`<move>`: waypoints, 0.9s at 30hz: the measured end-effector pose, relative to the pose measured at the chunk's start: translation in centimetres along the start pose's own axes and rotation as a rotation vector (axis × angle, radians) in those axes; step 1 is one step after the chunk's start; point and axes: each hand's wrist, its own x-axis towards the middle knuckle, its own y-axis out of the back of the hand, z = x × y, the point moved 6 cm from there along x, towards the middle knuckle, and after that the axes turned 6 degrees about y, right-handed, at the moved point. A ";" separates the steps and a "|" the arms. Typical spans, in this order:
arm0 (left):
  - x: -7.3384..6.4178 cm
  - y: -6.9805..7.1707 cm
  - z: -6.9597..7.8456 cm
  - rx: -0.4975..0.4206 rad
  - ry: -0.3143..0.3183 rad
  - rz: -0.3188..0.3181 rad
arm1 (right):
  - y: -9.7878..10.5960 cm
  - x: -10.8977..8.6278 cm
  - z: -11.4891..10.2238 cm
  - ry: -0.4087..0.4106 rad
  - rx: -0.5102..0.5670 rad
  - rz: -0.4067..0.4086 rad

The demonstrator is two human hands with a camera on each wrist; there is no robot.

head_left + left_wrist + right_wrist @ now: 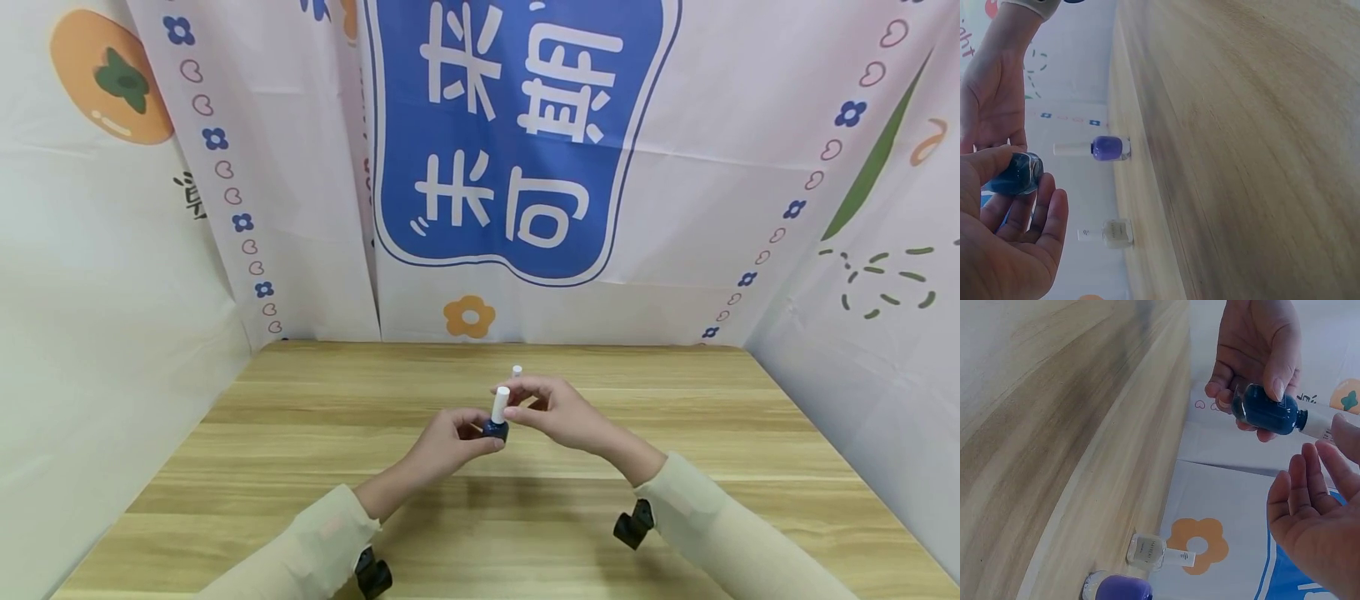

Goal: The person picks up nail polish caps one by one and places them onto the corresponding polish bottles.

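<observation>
A dark blue nail polish bottle (1266,410) is held above the table, tilted, with its white cap (501,405) upward. My left hand (448,440) grips its glass body between thumb and fingers. At the cap, my right hand (557,410) pinches with thumb and forefinger, while its other fingers (1300,490) stay loosely bent. Cap and bottle are together. Behind the hands, a purple nail polish bottle (1108,148) and a clear nail polish bottle (1117,233) stand upright on the table. The head view shows only one white cap (517,370) of these, partly hidden by the right hand.
The wood-grain table (360,383) reaches back to a printed cloth (420,308) hanging behind it. More cloth hangs along the left and right sides. Dark camera mounts (633,523) sit on both sleeves near the wrists.
</observation>
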 end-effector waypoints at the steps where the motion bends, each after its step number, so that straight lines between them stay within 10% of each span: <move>1: 0.0 0.0 0.0 -0.001 -0.001 0.001 | -0.1 0.0 0.0 0.002 0.009 -0.002; 27: 0.5 0.0 -0.3 -0.035 -0.012 0.066 | -0.9 -0.1 0.9 -0.093 0.015 0.263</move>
